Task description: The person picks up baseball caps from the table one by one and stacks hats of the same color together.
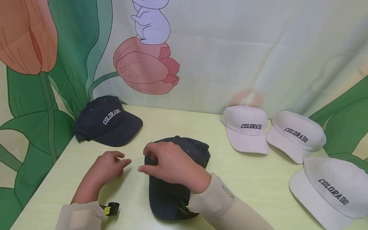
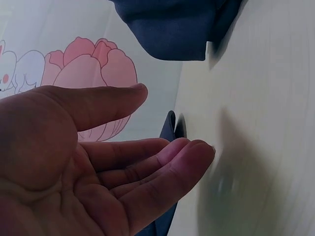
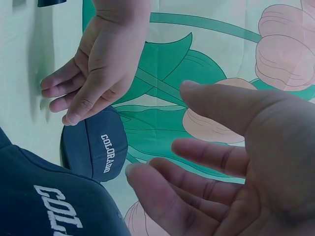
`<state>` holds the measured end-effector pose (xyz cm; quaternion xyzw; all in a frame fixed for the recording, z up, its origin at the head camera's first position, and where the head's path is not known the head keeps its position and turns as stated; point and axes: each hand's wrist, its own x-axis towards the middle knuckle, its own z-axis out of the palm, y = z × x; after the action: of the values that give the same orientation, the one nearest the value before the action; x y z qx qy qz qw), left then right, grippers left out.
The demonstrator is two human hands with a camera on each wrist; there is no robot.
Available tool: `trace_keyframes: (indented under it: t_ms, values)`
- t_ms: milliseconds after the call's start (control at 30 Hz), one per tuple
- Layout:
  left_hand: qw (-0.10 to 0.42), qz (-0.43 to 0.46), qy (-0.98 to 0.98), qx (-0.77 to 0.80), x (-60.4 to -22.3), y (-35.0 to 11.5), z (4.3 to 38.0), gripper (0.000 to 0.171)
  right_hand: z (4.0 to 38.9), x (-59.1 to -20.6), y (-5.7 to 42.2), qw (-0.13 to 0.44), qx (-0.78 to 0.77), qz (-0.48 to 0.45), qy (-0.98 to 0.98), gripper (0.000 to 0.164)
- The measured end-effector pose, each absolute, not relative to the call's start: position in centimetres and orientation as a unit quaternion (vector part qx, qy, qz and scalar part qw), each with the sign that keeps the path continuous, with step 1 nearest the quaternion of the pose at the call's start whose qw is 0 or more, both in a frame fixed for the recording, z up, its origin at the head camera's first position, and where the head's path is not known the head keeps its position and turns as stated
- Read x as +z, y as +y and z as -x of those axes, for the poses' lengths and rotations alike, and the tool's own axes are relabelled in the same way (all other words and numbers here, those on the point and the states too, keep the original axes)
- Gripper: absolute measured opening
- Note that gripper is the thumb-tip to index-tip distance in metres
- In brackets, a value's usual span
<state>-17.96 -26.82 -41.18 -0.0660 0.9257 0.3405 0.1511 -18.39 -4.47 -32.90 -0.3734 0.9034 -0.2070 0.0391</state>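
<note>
Two hands (image 1: pixel 110 167) (image 1: pixel 175 164), grip released, hover near two navy caps (image 1: pixel 107 123) (image 1: pixel 168 198), three white ones (image 1: pixel 247 124) (image 1: pixel 299 134) (image 1: pixel 334 188) rightward.

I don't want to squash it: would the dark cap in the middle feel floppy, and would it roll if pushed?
The dark cap would probably feel floppy toward the back, where its cloth folds and creases. Its brim looks smooth and evenly curved, so it may be stiffer. Lying wide and low on the table, it would likely slide rather than roll.

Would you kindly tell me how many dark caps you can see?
2: the rear dark cap at left, and the front dark cap, partly covered by the right hand; any nested underneath would be hidden.
</note>
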Motion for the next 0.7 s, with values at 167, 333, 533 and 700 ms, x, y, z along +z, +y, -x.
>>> trace_keyframes:
  t_ms: [167, 333, 533, 700]
  values:
    - [0.158, 0.069, 0.925, 0.339, -41.3, -27.1, 18.3, 0.059, 18.5, -32.8, -4.8, 0.052, -0.205, 0.365, 0.906, 0.040]
    - [0.155, 0.067, 0.927, 0.335, -41.4, -27.3, 18.6, 0.058, 18.8, -32.7, -5.1, 0.052, -0.201, 0.364, 0.908, 0.041]
    - [0.159, 0.071, 0.924, 0.340, -41.7, -27.8, 19.0, 0.060, 19.2, -32.6, -5.5, 0.040, -0.190, 0.367, 0.910, 0.042]
    - [0.159, 0.074, 0.921, 0.349, -42.1, -28.2, 19.3, 0.059, 19.5, -32.6, -5.7, 0.037, -0.185, 0.367, 0.911, 0.044]
